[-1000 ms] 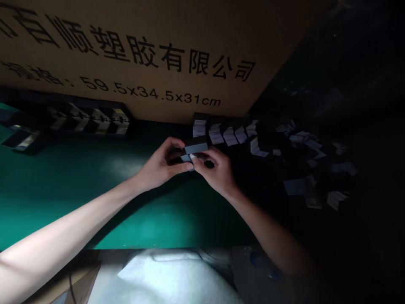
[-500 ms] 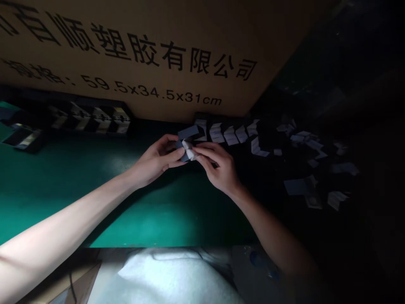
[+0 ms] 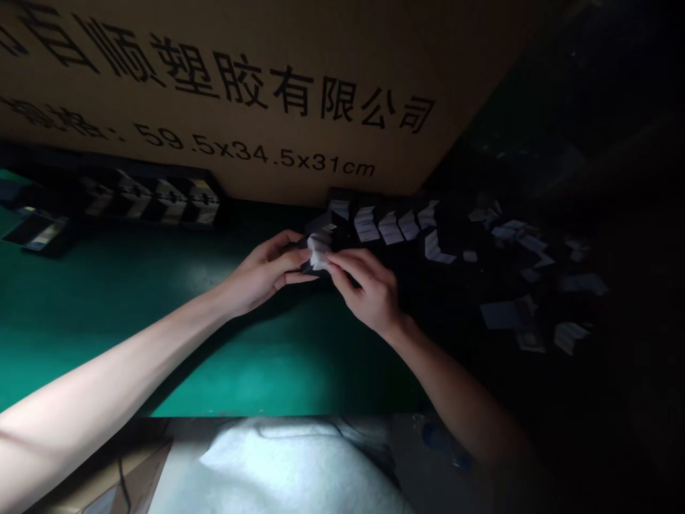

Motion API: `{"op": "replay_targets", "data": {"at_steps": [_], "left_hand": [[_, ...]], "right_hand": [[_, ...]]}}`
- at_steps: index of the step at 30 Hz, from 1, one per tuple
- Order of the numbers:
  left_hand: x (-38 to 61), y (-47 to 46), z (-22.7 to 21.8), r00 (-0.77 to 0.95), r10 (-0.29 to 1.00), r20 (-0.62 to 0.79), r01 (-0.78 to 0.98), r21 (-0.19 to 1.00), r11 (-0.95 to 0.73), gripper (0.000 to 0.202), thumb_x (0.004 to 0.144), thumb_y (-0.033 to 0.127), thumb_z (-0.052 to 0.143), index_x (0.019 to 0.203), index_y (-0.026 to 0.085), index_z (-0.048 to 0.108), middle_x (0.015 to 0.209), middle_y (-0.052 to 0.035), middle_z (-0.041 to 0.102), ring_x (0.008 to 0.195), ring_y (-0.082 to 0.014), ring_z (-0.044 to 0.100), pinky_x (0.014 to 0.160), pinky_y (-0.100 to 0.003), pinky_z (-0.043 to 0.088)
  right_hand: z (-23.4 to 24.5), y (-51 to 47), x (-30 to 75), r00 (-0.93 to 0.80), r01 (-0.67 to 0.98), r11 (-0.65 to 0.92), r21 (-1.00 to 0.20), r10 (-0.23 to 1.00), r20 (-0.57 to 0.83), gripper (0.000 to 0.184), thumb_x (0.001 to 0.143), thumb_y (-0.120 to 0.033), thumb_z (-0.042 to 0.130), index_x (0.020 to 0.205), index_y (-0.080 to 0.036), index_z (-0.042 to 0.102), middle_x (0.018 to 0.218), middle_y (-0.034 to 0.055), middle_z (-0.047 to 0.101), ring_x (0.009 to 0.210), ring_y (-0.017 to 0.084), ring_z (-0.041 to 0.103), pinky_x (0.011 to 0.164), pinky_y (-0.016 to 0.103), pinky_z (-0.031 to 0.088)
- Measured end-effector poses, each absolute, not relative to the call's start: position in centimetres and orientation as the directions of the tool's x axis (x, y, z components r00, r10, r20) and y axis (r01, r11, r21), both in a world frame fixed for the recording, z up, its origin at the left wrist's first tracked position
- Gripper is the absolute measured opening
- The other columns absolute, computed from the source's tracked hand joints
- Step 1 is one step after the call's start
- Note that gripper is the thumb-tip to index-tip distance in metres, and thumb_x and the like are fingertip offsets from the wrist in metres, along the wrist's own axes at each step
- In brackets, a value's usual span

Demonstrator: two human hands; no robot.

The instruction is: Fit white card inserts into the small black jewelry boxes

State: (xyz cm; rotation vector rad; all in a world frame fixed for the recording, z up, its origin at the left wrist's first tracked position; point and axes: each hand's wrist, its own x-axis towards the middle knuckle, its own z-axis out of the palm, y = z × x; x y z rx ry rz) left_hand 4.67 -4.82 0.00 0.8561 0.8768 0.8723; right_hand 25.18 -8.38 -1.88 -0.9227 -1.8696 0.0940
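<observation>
Both of my hands meet over the green mat (image 3: 160, 314) just in front of a big cardboard carton. My left hand (image 3: 265, 271) is closed round a small dark box (image 3: 309, 246), thumb along its near side. My right hand (image 3: 369, 285) pinches a folded white paper (image 3: 320, 251) at the box's opening with thumb and forefinger. The lighting is dim, so the box's inside is hard to make out.
The brown carton (image 3: 214, 86) with printed characters fills the back. A row of small dark boxes (image 3: 155, 200) with papers stands at its foot on the left. Folded white leaflets (image 3: 393, 227) lie in a row and scattered to the right (image 3: 514, 285). White cloth (image 3: 278, 464) lies below the mat's edge.
The box was turned in my hands and shifted slightly away from me. Its grey flap, seen flat a second ago, is now tilted and dark. The white paper now sits at the opening.
</observation>
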Motion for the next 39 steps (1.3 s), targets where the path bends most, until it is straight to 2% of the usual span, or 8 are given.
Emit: {"op": "replay_targets", "data": {"at_steps": [3,8,16,21,25,30,35,39], "left_hand": [[4.6,-4.9,-0.2,0.397,0.889,-0.229,-0.208,0.921,0.33,0.04,0.073,0.036,0.093,0.102,0.02,0.07,0.103,-0.0032,0.075,0.099,-0.0188,0.074,0.089,-0.031,0.066],[4.3,-4.8,-0.8,0.44,0.895,-0.077,-0.092,0.987,0.13,0.055,0.068,0.028,0.095,0.116,0.02,0.07,0.123,-0.0095,0.075,0.111,-0.0258,0.073,0.093,-0.031,0.063],[4.5,-5.0,-0.9,0.422,0.905,-0.05,-0.023,0.998,0.066,0.065,0.072,0.031,0.09,0.129,0.019,0.059,0.124,-0.0141,0.075,0.109,-0.0273,0.074,0.086,-0.032,0.063],[4.6,-5.1,-0.5,0.402,0.91,-0.1,-0.003,0.994,0.11,0.069,0.071,0.03,0.084,0.134,0.018,0.06,0.12,-0.0133,0.076,0.106,-0.029,0.074,0.081,-0.034,0.065],[4.9,-5.4,0.0,0.353,0.929,-0.114,0.029,0.993,0.111,0.074,0.07,0.029,0.079,0.14,0.014,0.061,0.124,-0.0147,0.075,0.111,-0.0329,0.072,0.085,-0.037,0.066],[4.8,-5.6,-0.3,0.313,0.938,-0.147,0.06,0.989,0.135,0.077,0.073,0.025,0.07,0.149,0.015,0.06,0.126,-0.0118,0.076,0.112,-0.0327,0.072,0.092,-0.039,0.065],[4.4,-5.4,-1.1,0.332,0.926,-0.178,-0.035,0.979,0.2,0.076,0.074,0.025,0.074,0.149,0.021,0.062,0.125,-0.0073,0.077,0.122,-0.0336,0.068,0.095,-0.035,0.063],[4.2,-5.3,-1.2,0.367,0.912,-0.181,-0.143,0.958,0.248,0.074,0.073,0.027,0.082,0.145,0.025,0.064,0.122,-0.0067,0.077,0.12,-0.0324,0.07,0.096,-0.035,0.064]], "right_hand": [[-1.9,-8.4,25.2,-0.196,0.569,0.71,-0.414,0.606,0.771,0.015,0.102,-0.017,0.063,0.111,-0.019,0.075,0.1,0.0065,0.077,0.091,0.014,0.076,0.083,0.024,0.064],[-1.8,-8.4,25.2,-0.221,0.595,0.723,-0.351,0.567,0.794,0.015,0.099,-0.015,0.066,0.11,-0.02,0.074,0.098,0.0058,0.076,0.088,0.013,0.075,0.083,0.023,0.064],[-1.9,-8.6,24.9,-0.255,0.626,0.708,-0.327,0.582,0.772,0.011,0.099,-0.019,0.066,0.106,-0.021,0.074,0.095,0.0038,0.076,0.084,0.012,0.075,0.08,0.022,0.064],[-1.9,-8.7,24.9,-0.275,0.629,0.705,-0.328,0.596,0.754,0.011,0.099,-0.02,0.066,0.107,-0.021,0.074,0.095,0.0044,0.075,0.086,0.012,0.074,0.082,0.023,0.063],[-2.0,-8.7,24.7,-0.281,0.629,0.723,-0.287,0.555,0.783,0.012,0.099,-0.018,0.066,0.107,-0.02,0.074,0.094,0.0042,0.075,0.085,0.012,0.073,0.085,0.022,0.063],[-2.4,-8.6,24.4,-0.309,0.656,0.708,-0.261,0.567,0.764,0.014,0.1,-0.02,0.064,0.108,-0.021,0.075,0.098,0.0051,0.076,0.089,0.013,0.073,0.089,0.025,0.063],[-2.5,-8.5,24.6,-0.319,0.607,0.746,-0.274,0.544,0.776,0.015,0.1,-0.018,0.067,0.111,-0.018,0.075,0.102,0.0074,0.076,0.093,0.014,0.074,0.091,0.026,0.063],[-2.2,-8.5,24.8,-0.341,0.591,0.731,-0.34,0.609,0.717,0.017,0.102,-0.02,0.064,0.114,-0.021,0.075,0.106,0.0074,0.075,0.097,0.016,0.073,0.094,0.029,0.063]]}}
